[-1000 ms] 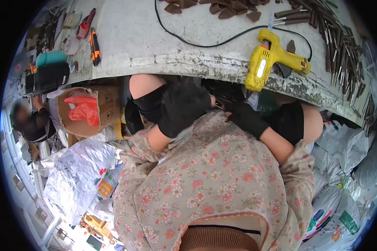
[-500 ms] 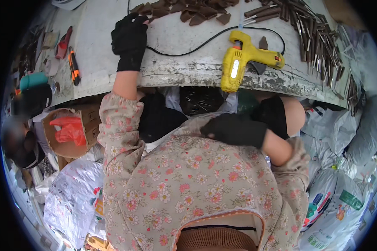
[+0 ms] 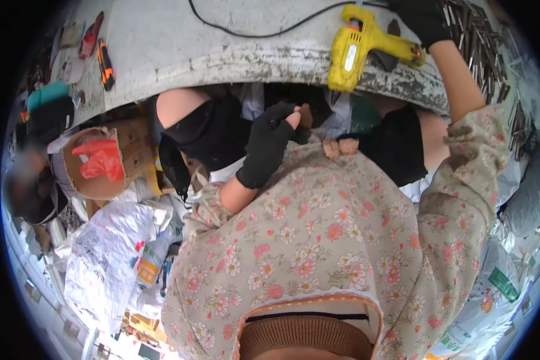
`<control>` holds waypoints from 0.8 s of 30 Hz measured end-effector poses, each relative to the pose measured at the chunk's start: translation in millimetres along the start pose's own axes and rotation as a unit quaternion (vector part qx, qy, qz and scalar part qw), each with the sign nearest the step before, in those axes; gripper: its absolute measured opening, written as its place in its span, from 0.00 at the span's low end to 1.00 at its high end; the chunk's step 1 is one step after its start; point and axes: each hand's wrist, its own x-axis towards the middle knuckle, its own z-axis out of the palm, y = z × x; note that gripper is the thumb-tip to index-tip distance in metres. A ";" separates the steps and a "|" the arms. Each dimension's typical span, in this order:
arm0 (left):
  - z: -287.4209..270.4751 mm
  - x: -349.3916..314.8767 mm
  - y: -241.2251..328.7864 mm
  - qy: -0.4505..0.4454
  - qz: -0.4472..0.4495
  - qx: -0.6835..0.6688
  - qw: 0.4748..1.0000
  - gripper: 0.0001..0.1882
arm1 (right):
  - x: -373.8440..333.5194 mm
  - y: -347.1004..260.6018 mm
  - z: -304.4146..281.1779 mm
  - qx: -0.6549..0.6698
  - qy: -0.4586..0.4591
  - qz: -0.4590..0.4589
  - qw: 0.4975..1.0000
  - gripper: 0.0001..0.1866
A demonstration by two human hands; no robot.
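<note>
My left hand [image 3: 269,144], in a black glove with bare fingertips, is over my lap. Thumb and fingers pinch a small flat brown piece [image 3: 306,116]. My right hand [image 3: 423,21], also black-gloved, reaches over the table beside a heap of thin brown sticks with pale ends [image 3: 475,51]; its fingers run toward the top edge and cannot be made out. Just below it lies a yellow glue gun [image 3: 366,45] on the table edge, nozzle pointing toward me. A dark brown piece [image 3: 385,60] sits under the gun's handle.
The gun's black cord [image 3: 252,35] curves across the white table [image 3: 162,42]. An orange-black utility knife [image 3: 105,65] lies at the left. Two pinkish-brown lumps [image 3: 340,147] rest on my floral apron [image 3: 318,228]. A cardboard box [image 3: 96,186] and plastic bags [image 3: 105,258] stand at the left.
My left hand has come from the brown pieces on the table down to my lap, now with a brown piece. My right hand has moved from my lap up to the sticks.
</note>
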 end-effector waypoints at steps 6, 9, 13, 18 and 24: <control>10.5 4.7 -23.6 -0.020 0.008 -0.001 1.000 0.12 | -24.6 0.9 2.4 0.317 0.234 0.132 0.909 0.18; 13.2 4.6 -22.0 -0.029 0.014 0.026 0.999 0.11 | -58.6 -14.3 -19.8 0.412 0.203 0.163 0.873 0.23; 17.2 7.4 -27.7 -0.010 -0.001 0.033 0.999 0.11 | -100.6 -54.5 -34.6 0.376 0.056 0.271 0.884 0.20; 23.6 13.4 -25.8 -0.026 0.015 0.009 1.000 0.11 | -109.7 -78.7 -44.2 0.258 -0.016 0.132 0.957 0.27; 28.6 17.5 -32.8 0.006 0.028 0.007 1.000 0.11 | -99.2 -69.2 -48.9 0.246 -0.109 0.143 0.953 0.36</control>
